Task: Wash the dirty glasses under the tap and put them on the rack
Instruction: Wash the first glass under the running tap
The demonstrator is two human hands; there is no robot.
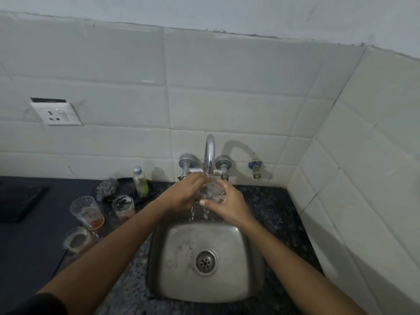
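Under the tap (209,155), right over the sink (205,264): clear glass (211,191) tipped on its side, mouth facing the camera, water running off it in drips. Left hand (185,193) cupped against its left side, right hand (228,206) wrapped tight around the right, thumb across the front. Over on the counter (34,242) at left, three dirty glasses (87,212) with reddish dregs.
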